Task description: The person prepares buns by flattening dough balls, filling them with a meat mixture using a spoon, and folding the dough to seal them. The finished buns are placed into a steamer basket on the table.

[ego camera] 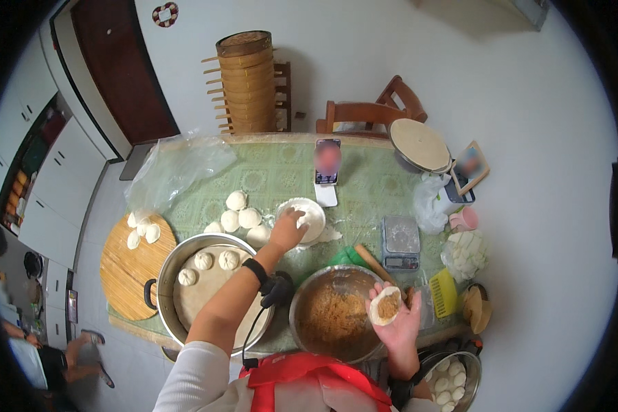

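Observation:
My left hand (pixel 288 229) is over a white bowl of flour (pixel 313 219), fingers apart at the flour with nothing seen between them. On the upturned palm of my right hand (pixel 404 324) rests a round dough wrapper (pixel 378 315) topped with brown filling (pixel 390 306). Just left of that hand stands a steel bowl (pixel 309 342) of minced filling (pixel 335 314). Under my left forearm is a steamer pot (pixel 165 288), where three pleated buns (pixel 203 260) sit on a pale liner (pixel 206 293). Several floured dough pieces (pixel 249 218) lie beside the flour bowl.
A round bamboo board (pixel 129 278) bears more dough pieces. Right of centre are a rolling pin (pixel 371 260), a kitchen scale (pixel 400 239) and a yellow scraper (pixel 444 293). A phone (pixel 327 172) stands at the back. Another pot (pixel 474 381) holds buns. A person (pixel 36 360) is at far left.

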Available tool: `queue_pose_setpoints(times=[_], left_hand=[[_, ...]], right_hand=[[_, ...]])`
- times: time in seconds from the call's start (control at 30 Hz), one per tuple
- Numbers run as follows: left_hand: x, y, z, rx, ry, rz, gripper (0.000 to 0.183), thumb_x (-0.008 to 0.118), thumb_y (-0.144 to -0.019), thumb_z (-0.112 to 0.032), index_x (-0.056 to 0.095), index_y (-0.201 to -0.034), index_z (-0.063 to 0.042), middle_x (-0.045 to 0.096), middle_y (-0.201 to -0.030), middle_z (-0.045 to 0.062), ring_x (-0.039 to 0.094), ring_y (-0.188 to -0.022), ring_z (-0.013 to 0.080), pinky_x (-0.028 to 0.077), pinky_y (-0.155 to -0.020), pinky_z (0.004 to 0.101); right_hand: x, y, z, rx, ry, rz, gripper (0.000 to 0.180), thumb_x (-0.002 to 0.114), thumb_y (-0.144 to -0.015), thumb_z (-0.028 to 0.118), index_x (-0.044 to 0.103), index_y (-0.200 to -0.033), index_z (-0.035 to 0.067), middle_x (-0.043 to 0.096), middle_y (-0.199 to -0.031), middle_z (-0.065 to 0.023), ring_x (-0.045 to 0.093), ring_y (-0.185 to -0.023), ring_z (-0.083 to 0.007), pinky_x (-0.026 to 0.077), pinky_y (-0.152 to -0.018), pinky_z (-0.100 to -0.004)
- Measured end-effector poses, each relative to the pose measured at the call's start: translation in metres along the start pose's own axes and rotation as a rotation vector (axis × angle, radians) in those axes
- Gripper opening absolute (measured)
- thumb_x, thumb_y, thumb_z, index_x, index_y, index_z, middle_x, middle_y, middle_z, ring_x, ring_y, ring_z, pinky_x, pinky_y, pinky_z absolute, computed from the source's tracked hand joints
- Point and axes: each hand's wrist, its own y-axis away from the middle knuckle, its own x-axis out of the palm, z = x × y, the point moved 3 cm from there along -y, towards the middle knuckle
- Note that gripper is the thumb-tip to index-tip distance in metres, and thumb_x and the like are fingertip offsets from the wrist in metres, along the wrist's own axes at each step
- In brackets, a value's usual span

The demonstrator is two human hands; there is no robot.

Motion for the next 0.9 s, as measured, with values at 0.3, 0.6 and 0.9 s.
queue_pose_setpoints(times=[0.3,0.6,0.9], left_hand=[[0.054,-0.018,0.02,-0.004,-0.301,0.451,0.044,0.051,-0.081,-0.041,0.057,-0.114,-0.013,0.056,-0.119,0.016,0.055,-0.106,0.0337,0.045,-0.088,0.044],[0.073,-0.027,0.05,0.006,-0.321,0.437,0.024,0.057,-0.076,-0.017,0.066,-0.097,-0.01,0.064,-0.091,0.019,0.061,-0.09,0.0346,0.046,-0.084,0.0402],[0.026,-0.018,0.004,-0.03,-0.283,0.338,0.031,0.051,-0.076,-0.006,0.065,-0.103,-0.013,0.062,-0.105,0.016,0.06,-0.095,0.0308,0.048,-0.085,0.039]], right_hand=[[0.001,0.008,0.011,-0.153,0.054,-0.034,0.07,0.031,-0.087,0.061,0.053,-0.112,0.0,0.054,-0.113,-0.0155,0.05,-0.104,-0.0317,0.039,-0.09,-0.047],[0.004,0.011,0.026,-0.264,0.129,-0.114,0.062,0.032,-0.089,0.057,0.052,-0.112,0.003,0.054,-0.107,-0.0125,0.052,-0.098,-0.0289,0.043,-0.087,-0.0414],[-0.004,0.012,0.023,-0.141,0.137,-0.031,0.064,0.034,-0.089,0.056,0.054,-0.113,0.0,0.055,-0.112,-0.0168,0.051,-0.104,-0.0339,0.041,-0.09,-0.0486]])
